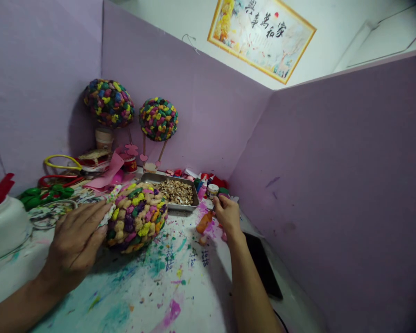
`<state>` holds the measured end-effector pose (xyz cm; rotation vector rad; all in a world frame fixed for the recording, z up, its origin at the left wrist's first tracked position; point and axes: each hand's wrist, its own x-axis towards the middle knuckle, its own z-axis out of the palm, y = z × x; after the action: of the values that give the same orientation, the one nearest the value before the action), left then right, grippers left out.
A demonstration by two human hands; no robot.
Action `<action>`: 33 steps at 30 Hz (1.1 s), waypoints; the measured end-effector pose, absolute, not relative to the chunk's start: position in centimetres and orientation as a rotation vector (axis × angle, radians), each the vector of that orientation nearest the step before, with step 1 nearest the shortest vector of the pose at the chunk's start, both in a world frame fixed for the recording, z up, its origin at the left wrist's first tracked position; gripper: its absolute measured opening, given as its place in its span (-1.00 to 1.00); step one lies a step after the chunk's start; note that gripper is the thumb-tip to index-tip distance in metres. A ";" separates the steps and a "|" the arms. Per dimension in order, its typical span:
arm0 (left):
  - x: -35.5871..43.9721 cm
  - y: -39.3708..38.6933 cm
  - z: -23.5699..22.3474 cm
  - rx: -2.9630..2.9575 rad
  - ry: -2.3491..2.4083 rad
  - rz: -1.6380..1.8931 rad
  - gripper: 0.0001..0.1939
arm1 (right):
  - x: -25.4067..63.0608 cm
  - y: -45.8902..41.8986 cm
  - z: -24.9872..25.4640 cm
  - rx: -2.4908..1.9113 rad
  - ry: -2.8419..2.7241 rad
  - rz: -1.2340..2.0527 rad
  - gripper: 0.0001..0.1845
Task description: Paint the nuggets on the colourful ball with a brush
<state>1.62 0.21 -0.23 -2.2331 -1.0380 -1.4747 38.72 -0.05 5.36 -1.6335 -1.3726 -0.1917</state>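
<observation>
My left hand (pixel 78 238) rests along the left side of a ball (pixel 138 217) covered in lumpy, shell-like pieces, steadying it on the table. Many pieces are yellow, purple, pink, green or orange; others are plain tan. A crumpled white wrapping (pixel 107 212) with coloured spots lies between my fingers and the ball. My right hand (pixel 226 210) is closed in a pinch around a thin, dark stick, apparently a paintbrush (pixel 214 209), mostly hidden by the fingers. Its lower end meets an orange paint bottle (pixel 204 223) just left of the hand.
Behind the ball, a metal tray (pixel 183 208) holds broken shells. Two finished-looking colourful balls (pixel 158 119) stand against the purple partition. Scissors (pixel 64 163), a white jar (pixel 5 226) and green items crowd the left. A black tablet-like slab (pixel 261 263) lies beside my right forearm.
</observation>
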 end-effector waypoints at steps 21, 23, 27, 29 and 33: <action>1.8 -0.1 -0.6 -2.207 -1.150 -1.445 -0.48 | 37.7 -3.4 9.2 -1.502 -1.054 -0.622 -0.58; 1.9 -0.3 -0.4 -2.207 -1.132 -1.457 -0.50 | 37.1 -4.1 9.8 -1.408 -0.911 -0.650 -0.60; 2.0 -0.6 -0.2 -2.219 -1.127 -1.423 -0.51 | 34.5 -4.6 10.3 -1.092 -0.743 -0.279 -0.61; 1.9 -0.6 -0.1 -2.224 -1.119 -1.407 -0.51 | 32.9 -4.5 10.3 -0.969 -0.736 -0.037 -0.61; 1.6 -0.5 -0.1 -2.222 -1.084 -1.424 -0.52 | 30.3 -4.0 9.6 -0.856 -0.798 0.254 -0.58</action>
<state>1.58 -0.53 -0.10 -2.2224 -1.0840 -1.4244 30.26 -4.02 9.58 -0.8563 -0.7983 0.2537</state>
